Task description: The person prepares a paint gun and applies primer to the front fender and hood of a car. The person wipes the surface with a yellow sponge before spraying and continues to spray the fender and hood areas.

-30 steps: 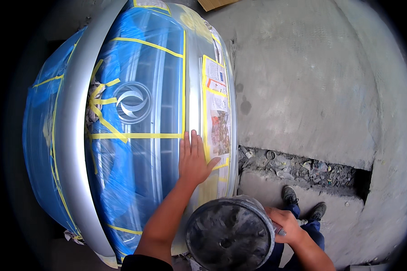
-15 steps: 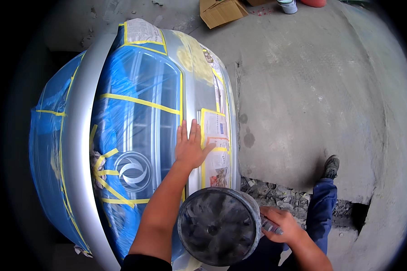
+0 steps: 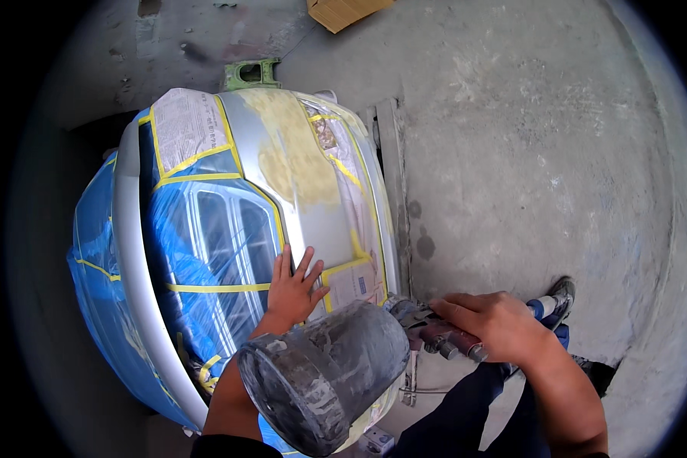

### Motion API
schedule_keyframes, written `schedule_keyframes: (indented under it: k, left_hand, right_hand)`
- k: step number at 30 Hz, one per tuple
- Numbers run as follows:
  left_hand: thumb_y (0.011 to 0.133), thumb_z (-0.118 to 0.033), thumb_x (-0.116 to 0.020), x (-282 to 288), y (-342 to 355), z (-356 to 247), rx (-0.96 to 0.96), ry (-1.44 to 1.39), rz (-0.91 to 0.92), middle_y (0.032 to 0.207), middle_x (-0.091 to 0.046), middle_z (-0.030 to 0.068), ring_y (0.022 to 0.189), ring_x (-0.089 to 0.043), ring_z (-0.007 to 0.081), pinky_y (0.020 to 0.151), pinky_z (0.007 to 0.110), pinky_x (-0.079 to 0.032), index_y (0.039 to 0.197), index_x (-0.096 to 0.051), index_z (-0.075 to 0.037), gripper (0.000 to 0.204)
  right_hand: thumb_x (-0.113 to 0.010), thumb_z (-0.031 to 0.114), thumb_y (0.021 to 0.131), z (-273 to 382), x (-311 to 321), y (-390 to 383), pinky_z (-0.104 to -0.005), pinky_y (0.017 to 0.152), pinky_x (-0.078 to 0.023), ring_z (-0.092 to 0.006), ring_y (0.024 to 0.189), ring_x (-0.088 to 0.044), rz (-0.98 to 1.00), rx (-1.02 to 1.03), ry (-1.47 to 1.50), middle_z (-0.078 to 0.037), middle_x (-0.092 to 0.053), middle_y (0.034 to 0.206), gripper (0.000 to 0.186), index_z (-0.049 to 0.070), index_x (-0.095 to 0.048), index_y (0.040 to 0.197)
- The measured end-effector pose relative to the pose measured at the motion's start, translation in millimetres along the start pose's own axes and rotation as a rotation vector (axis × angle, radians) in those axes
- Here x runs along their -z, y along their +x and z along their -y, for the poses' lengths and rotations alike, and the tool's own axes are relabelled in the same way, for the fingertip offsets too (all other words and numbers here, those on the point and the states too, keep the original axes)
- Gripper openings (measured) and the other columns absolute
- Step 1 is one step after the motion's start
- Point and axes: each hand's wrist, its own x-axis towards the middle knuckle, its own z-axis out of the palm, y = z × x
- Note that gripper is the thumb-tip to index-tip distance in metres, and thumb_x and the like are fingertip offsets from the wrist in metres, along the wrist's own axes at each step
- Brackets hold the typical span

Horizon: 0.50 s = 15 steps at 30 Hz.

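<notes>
My left hand (image 3: 291, 296) lies with spread fingers on a silver car bumper (image 3: 319, 240), at the edge of blue masking film (image 3: 179, 237). My right hand (image 3: 504, 327) is wrapped round a spray gun (image 3: 439, 336), whose large dark, paint-smeared cup (image 3: 336, 374) tilts over my left forearm. The gun's nozzle cannot be made out. A yellowish filler patch (image 3: 294, 149) covers part of the bumper's far end. Yellow tape (image 3: 225, 288) crosses the film, and taped newspaper (image 3: 189, 131) covers the far corner. Another taped sheet (image 3: 359, 282) sits right of my left hand.
Grey concrete floor (image 3: 511, 153) stretches to the right of the car. A green frame-like object (image 3: 230, 76) stands beyond the bumper, with a cardboard box (image 3: 347, 11) farther off. A dark floor opening (image 3: 599, 374) lies near my shoe (image 3: 562, 301) at the right.
The view has shifted toward the car's far end. The spray gun's cup has swung from end-on to lying sideways, and my right hand has risen. My left hand stays on the bumper, fingers spread wider.
</notes>
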Motion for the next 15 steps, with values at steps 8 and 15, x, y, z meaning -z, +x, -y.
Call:
schedule_keyframes:
  k: [8,15]
  left_hand:
    - [0.095,-0.061,-0.039,28,68,33,-0.424,0.167,0.247,0.154,-0.036,0.0004,0.148,-0.019,0.0267,0.12,0.051,-0.004,0.138,-0.054,-0.021,0.061]
    - [0.093,-0.068,-0.033,5,131,17,-0.774,0.075,0.435,0.15,-0.044,-0.0015,0.147,-0.022,0.0218,0.121,0.048,-0.005,0.14,-0.053,-0.014,0.074]
  right_hand:
    - [-0.07,0.023,0.083,-23,-35,28,-0.0367,0.058,-0.056,-0.0275,0.077,-0.07,0.125,0.012,0.091,-0.008,-0.071,0.099,0.031,0.008,-0.066,0.11]
    - [-0.066,0.021,0.082,-61,-47,52,-0.0396,0.056,-0.054,-0.0256,0.075,-0.068,0.053,-0.048,0.148,-0.003,-0.066,0.093,0.03,0.01,-0.06,0.109]
